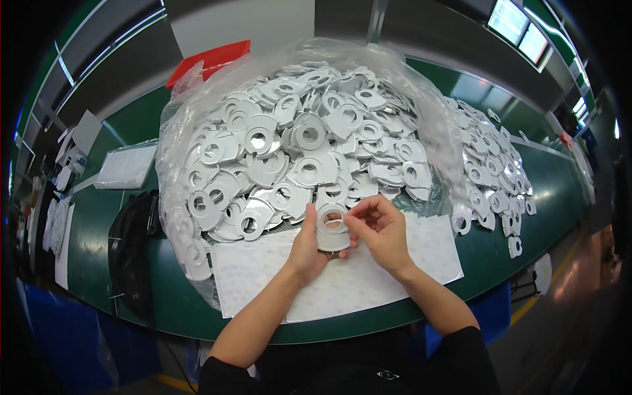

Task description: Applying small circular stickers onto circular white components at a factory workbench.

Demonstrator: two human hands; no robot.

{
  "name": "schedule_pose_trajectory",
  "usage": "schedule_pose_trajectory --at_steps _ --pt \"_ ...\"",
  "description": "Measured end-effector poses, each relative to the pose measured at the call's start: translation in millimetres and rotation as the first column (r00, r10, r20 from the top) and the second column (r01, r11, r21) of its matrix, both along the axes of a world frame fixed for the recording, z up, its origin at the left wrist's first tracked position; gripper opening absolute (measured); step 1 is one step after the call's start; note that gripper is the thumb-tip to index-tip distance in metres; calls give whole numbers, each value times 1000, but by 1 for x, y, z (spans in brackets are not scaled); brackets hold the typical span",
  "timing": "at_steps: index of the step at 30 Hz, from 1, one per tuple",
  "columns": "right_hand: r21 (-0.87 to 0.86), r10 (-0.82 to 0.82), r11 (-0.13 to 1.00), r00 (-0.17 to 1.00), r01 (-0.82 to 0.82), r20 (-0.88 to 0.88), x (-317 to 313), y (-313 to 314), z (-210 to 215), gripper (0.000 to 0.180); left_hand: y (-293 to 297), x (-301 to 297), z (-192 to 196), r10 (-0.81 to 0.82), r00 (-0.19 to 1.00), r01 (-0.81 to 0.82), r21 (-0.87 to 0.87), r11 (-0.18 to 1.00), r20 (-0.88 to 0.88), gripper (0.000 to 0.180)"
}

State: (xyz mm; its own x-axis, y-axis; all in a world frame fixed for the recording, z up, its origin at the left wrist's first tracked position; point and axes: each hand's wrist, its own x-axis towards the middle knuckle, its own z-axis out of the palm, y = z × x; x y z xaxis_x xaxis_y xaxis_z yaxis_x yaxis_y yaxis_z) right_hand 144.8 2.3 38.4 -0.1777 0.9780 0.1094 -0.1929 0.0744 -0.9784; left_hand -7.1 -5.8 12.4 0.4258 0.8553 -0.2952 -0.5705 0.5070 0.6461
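Observation:
A white plastic part (333, 241) with a round ring hole and a wider flared end is held upright in my left hand (305, 255). The thumb lies along its left edge, and fingertips show behind its lower right. At the right rim of the ring, my right hand (383, 236) is closed in a pinch of thumb and forefinger. What sits between those fingertips is too small to make out. Just beyond both hands rises a big heap of similar white parts (316, 170), lying in an opened clear plastic bag (172, 164).
White paper sheets (388, 286) lie under my hands on the green table (89, 230). More white parts (494, 164) are piled at the right. A red tray (214, 60) stands behind the bag. Further left are a black bag (130, 253) and a clear-wrapped white packet (126, 166).

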Motion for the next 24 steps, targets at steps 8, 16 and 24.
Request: schedule_pose_trajectory --at_steps 8,16,24 --pt "1 12 1000 999 -12 48 -1 0 -5 15 -2 1 4 5 1000 -5 7 1000 -12 66" --pt "-4 35 999 999 -35 20 -1 2 -6 15 0 0 1 -5 1000 5 27 1000 16 65" --pt "-14 35 999 999 -35 18 0 3 -7 14 0 0 2 -6 1000 5 23 1000 12 65"
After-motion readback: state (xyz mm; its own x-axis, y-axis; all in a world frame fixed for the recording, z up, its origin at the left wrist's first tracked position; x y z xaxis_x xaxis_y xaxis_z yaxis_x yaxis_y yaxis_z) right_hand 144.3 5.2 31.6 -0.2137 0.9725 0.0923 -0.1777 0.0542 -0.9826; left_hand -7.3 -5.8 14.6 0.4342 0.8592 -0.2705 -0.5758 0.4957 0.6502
